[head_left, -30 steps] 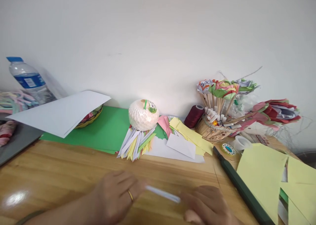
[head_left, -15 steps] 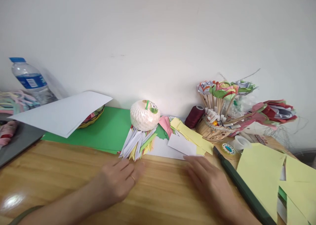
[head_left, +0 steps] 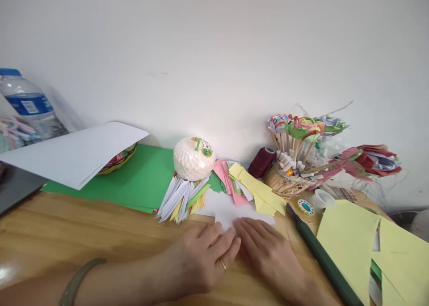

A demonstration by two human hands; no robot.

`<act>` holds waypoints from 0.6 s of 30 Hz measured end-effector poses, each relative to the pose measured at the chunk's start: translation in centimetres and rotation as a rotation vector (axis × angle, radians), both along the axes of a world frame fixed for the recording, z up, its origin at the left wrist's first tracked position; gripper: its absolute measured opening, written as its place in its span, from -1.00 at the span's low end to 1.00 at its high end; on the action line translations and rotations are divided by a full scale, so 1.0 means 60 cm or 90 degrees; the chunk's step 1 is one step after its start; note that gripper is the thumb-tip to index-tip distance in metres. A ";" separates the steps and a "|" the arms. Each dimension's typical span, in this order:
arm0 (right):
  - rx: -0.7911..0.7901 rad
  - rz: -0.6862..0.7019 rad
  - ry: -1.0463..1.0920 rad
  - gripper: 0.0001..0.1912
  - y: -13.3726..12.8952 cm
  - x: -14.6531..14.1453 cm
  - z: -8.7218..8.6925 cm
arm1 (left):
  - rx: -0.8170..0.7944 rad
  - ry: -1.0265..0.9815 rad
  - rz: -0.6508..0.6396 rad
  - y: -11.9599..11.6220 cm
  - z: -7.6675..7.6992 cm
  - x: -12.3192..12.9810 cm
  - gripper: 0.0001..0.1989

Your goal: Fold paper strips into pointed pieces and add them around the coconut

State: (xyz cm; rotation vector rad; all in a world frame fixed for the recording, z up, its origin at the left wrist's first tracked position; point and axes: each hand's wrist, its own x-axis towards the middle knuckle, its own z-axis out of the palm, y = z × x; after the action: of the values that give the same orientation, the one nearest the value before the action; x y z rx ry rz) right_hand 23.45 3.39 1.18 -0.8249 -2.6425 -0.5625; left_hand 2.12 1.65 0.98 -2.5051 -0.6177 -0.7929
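Observation:
A small white paper piece (head_left: 224,217) lies at the front of the desk, its lower part hidden by my fingers. My left hand (head_left: 209,257) holds its near left side with fingers curled together, a ring on one finger. On its right side rests my right hand (head_left: 264,243), fingers bent slightly and pressed together; the thumb is out of sight. Just beyond are a larger white sheet (head_left: 214,202), a stack of yellow paper strips (head_left: 254,185) and pink strips (head_left: 222,174). Narrow folded paper strips (head_left: 181,198) stick out from under a white textured ball (head_left: 194,160).
Green sheets (head_left: 140,180) cover the back left, beside white sheets (head_left: 80,151) and a bottle (head_left: 31,107). At right stand a maroon thread spool (head_left: 262,162) and a basket (head_left: 284,183) of paper flowers. A long dark green tool (head_left: 321,254) lies beside yellow paper (head_left: 348,239).
Both hands have come together. The small white paper piece has moved from beside the yellow strips toward me, between my fingers. The view has shifted slightly.

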 end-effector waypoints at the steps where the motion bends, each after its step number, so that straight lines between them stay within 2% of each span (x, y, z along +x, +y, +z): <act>1: -0.036 0.034 0.021 -0.69 -0.007 -0.004 0.003 | 0.001 0.005 0.009 0.001 -0.004 0.003 -0.72; 7: -0.120 0.060 0.060 -0.61 -0.021 0.004 0.008 | -0.072 0.131 -0.050 0.002 -0.018 0.002 -0.90; 11: -0.206 0.072 0.092 -0.59 -0.021 0.019 0.001 | -0.140 0.093 -0.029 0.009 -0.026 -0.002 -0.91; 15: -0.263 0.038 0.167 -0.71 -0.020 0.019 -0.012 | -0.154 0.066 -0.009 0.016 -0.029 -0.002 -0.95; 18: -0.278 0.027 0.208 -0.80 -0.022 0.018 -0.020 | -0.163 0.057 -0.031 0.017 -0.024 -0.004 -0.86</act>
State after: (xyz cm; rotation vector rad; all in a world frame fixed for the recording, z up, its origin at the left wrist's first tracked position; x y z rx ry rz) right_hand 24.52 2.05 -0.02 -0.8862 -2.4936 0.1618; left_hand 1.88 2.66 -0.48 -2.7801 -0.6660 -0.6506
